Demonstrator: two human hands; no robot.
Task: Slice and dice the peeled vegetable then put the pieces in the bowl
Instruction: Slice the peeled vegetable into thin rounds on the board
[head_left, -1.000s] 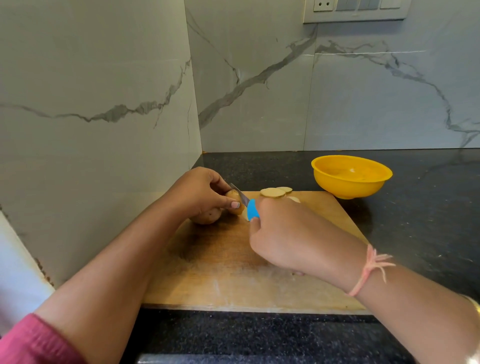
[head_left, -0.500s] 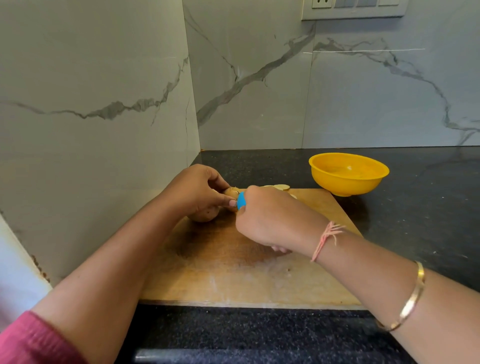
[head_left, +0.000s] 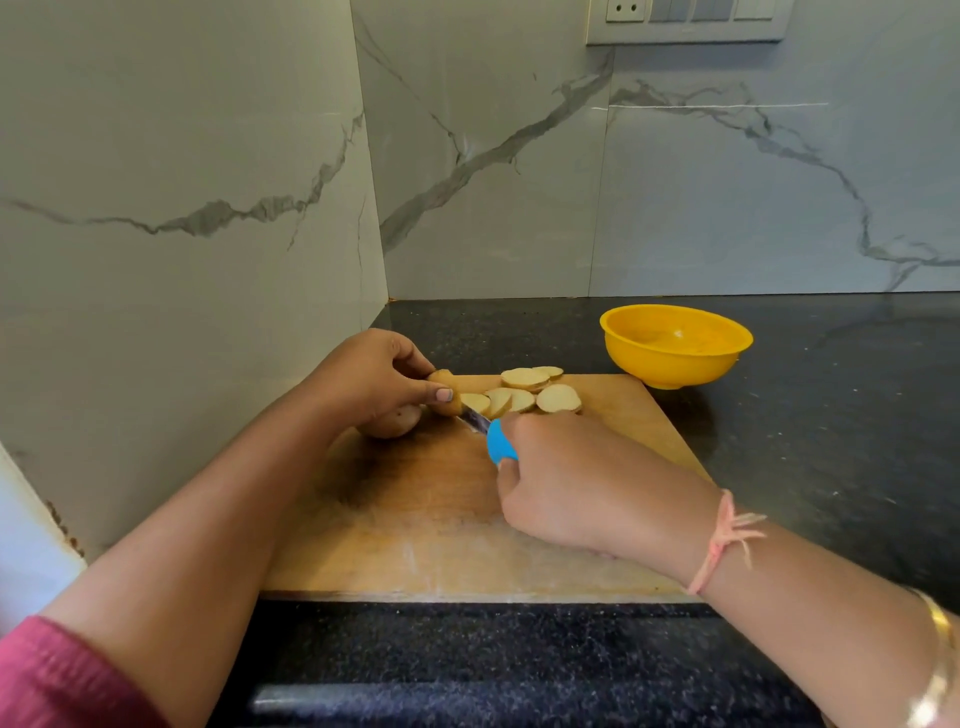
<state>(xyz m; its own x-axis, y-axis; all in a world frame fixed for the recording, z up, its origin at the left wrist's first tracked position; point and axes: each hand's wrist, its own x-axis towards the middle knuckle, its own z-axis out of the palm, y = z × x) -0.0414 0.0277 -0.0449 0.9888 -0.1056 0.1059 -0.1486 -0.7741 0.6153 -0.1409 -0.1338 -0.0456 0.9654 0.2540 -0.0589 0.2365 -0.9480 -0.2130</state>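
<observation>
On the wooden cutting board (head_left: 415, 530) my left hand (head_left: 374, 382) pins down a peeled potato (head_left: 392, 422) at the board's far left. Its cut end sticks out under my fingertips. My right hand (head_left: 587, 483) grips a knife with a blue handle (head_left: 500, 441). The blade (head_left: 475, 420) lies low against the potato's cut end. Several pale round slices (head_left: 524, 392) lie just right of the blade, some overlapping. A yellow bowl (head_left: 675, 345) stands on the counter beyond the board's far right corner, with nothing visible in it.
The board lies on a dark speckled counter (head_left: 831, 441) in a corner. Marble walls (head_left: 182, 208) close off the left and the back. A switch panel (head_left: 685, 21) is high on the back wall. The counter's front edge runs below the board.
My right hand has pulled back toward me and down with the knife, uncovering the row of slices. The left hand has stayed on the potato.
</observation>
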